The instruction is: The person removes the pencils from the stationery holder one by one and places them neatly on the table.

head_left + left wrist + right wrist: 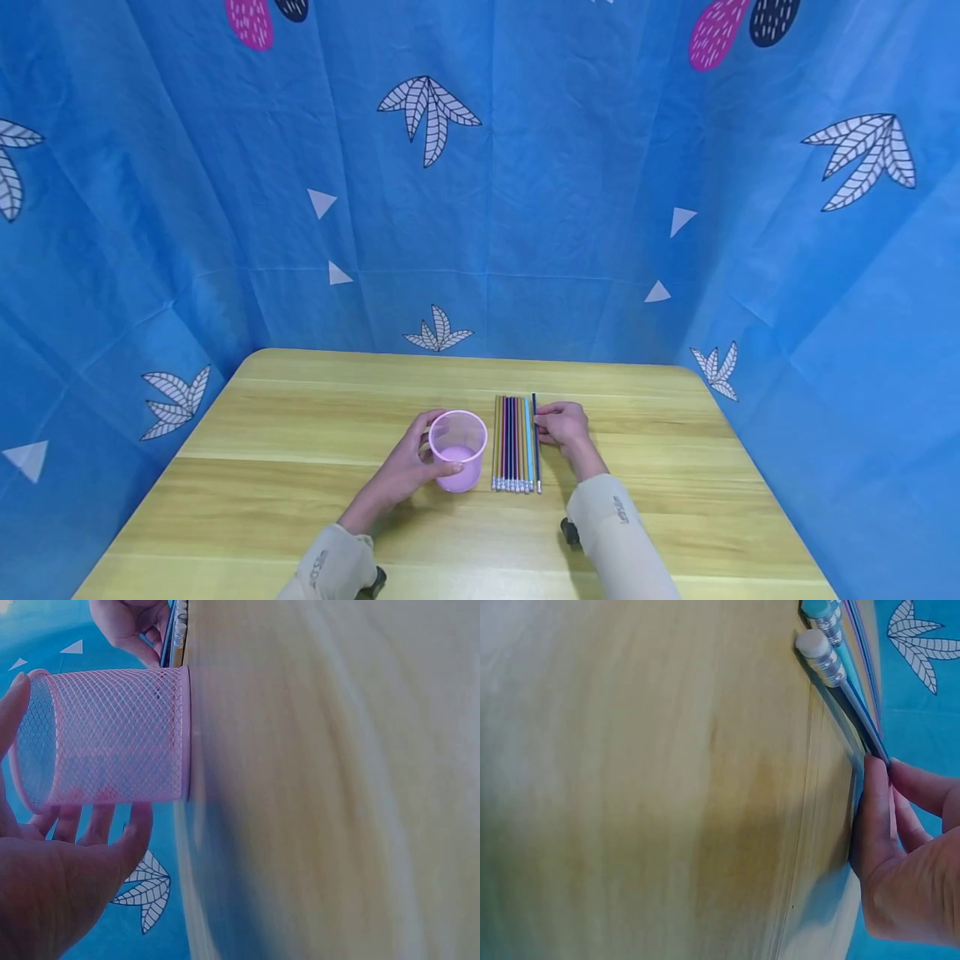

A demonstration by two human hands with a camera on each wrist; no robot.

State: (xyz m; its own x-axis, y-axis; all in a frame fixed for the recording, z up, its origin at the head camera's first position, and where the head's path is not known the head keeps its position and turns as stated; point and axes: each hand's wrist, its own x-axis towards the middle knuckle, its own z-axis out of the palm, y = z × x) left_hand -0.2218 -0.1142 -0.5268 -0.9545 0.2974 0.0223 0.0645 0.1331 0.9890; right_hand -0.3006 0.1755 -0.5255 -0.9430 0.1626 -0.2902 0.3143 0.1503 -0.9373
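A pink mesh pencil cup (459,475) stands upright on the table, its open top facing up. My left hand (408,467) grips it from the left, thumb across the near side and fingers round the far side; the left wrist view shows the same cup (112,739) close up. To the right of the cup lies a row of several pencils (513,442), side by side with eraser ends toward me. My right hand (564,425) pinches a dark pencil (855,712) at the row's right edge, slightly apart from the others. Its white eraser shows in the right wrist view.
The wooden table (675,500) has rounded far corners. A blue patterned cloth (555,208) hangs behind it and along both sides.
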